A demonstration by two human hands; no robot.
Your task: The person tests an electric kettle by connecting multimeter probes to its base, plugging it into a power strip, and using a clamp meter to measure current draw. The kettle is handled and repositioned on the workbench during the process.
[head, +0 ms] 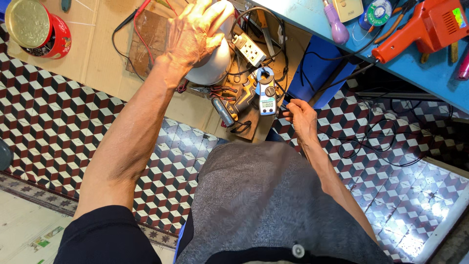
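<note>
Left hand (195, 32) grips smooth, rounded white housing (212, 63).

A floor (53, 122) of red, black and white cube-pattern tiles fills most of the frame. In the upper left, a sheet of cardboard (97, 54) lies on it, carrying a red round tin (41, 29) with a gold lid, a brown board (149, 41) and, toward the centre, a white socket block (249, 49) and a blue clamp meter (266, 93) among tangled wires. In the upper right, a blue table (439, 73) holds an orange tool (420, 27), a purple handle (334, 22) and a solder spool (378, 12)
</note>
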